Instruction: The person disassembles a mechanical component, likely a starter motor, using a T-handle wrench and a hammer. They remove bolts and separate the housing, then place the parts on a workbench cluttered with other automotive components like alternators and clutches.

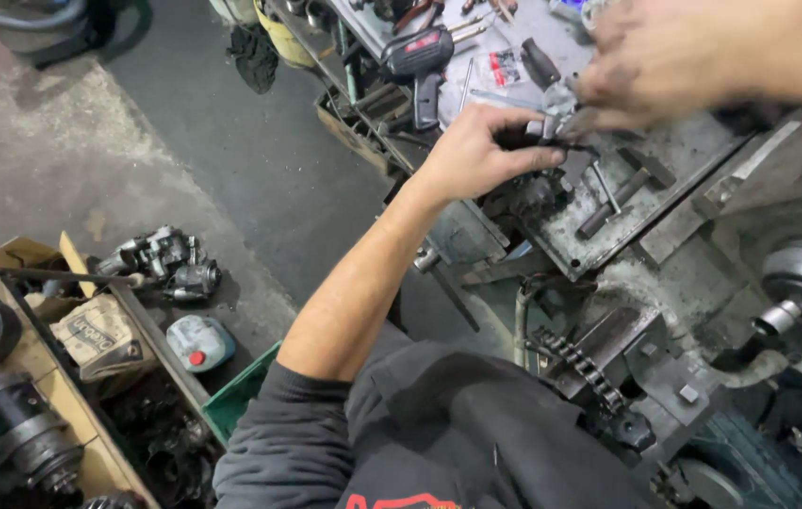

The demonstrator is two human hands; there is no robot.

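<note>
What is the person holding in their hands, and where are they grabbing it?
The left hand pinches the end of a small dark metal part. The right hand is blurred; its fingertips meet the same part, but its grip cannot be told.

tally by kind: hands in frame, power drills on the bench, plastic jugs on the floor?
Hands: 2 (left hand, right hand, both on a small metal part)
Power drill: 1
Plastic jug with red cap: 1
Total: 4
</note>
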